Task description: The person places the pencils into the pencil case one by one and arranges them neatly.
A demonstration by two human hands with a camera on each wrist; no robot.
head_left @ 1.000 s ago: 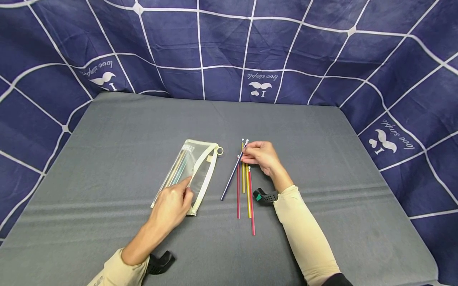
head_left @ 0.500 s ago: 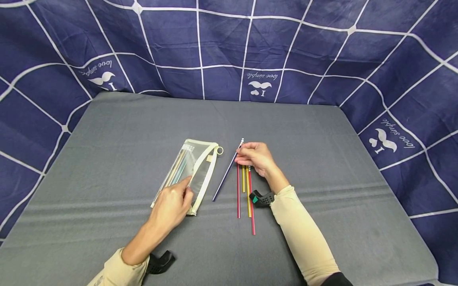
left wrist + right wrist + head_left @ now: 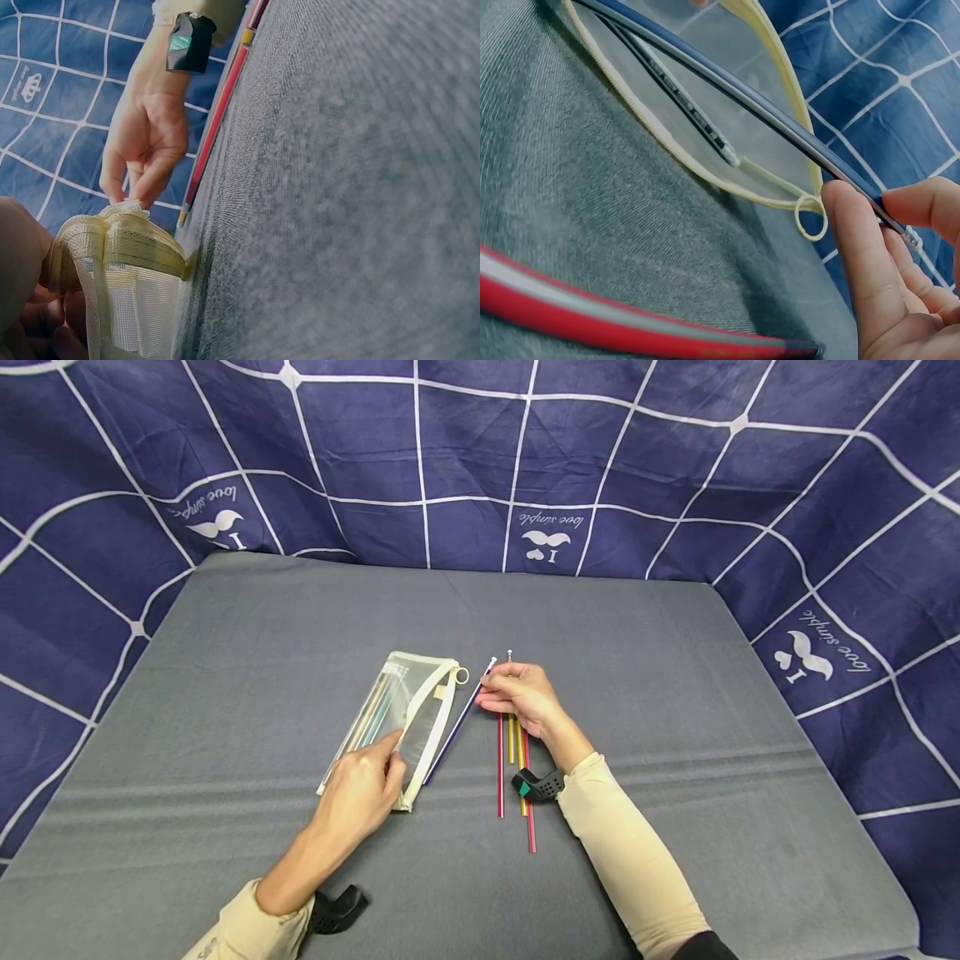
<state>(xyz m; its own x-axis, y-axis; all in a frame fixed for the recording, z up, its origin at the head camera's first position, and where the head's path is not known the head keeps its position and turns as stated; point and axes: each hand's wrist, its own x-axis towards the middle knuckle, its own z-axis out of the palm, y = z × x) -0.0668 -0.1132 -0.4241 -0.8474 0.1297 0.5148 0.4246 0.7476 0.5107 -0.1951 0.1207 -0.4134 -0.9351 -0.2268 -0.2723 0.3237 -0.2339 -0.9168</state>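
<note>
My right hand (image 3: 522,695) pinches a dark blue pencil (image 3: 453,732) near its white eraser end, between thumb and fingers. The pencil slants down leftward, its far end at the mouth of a clear mesh pencil pouch (image 3: 426,745) with cream zipper edging. In the right wrist view the pencil (image 3: 772,112) lies across the gaping mouth, in front of a dark pencil (image 3: 682,97) inside. My left hand (image 3: 362,783) pinches the upper zipper edge and holds it raised; in the left wrist view its fingers are partly hidden. Several pencils (image 3: 377,710) show through the pouch.
Right of the pouch, a red pencil (image 3: 501,768), yellow pencils (image 3: 512,745) and another red pencil (image 3: 532,837) lie side by side on the grey cloth surface (image 3: 262,635), partly under my right hand and wrist camera. A navy checked curtain (image 3: 465,460) surrounds the back and sides.
My right hand has moved left with the blue pencil, from above the other pencils to the pouch's mouth. My left hand and the pouch have stayed in place.
</note>
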